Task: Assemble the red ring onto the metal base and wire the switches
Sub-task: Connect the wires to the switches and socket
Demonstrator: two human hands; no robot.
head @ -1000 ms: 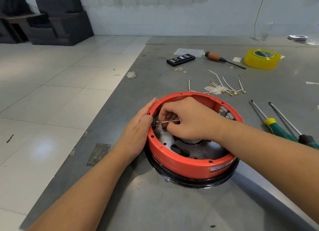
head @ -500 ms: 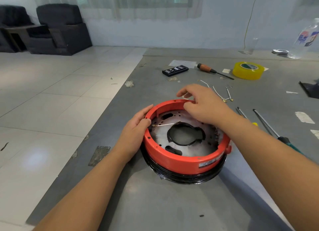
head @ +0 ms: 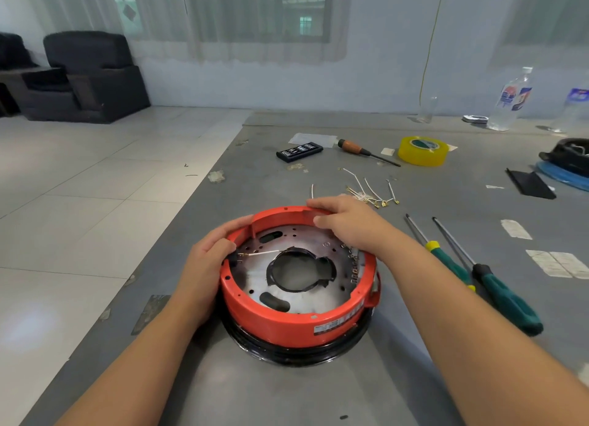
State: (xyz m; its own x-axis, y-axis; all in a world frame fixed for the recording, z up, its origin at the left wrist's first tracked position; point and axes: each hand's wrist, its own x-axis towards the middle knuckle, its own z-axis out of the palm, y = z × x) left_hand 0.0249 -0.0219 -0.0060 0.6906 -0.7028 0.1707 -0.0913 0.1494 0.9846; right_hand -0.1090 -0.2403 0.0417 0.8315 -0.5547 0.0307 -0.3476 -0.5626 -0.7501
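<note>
This looks like a plain workroom in a house or small shop. A big grey desk holds tools: green screwdrivers, a box of small bits, yellow tape and loose little wires. Behind are white floor tiles, dark armchairs and a curtained window.

A yellow tape roll, wooden-handled screwdriver, black bit case and two green-handled screwdrivers lay on the grey table, clear plastic bottle behind, black armchair left.
</note>
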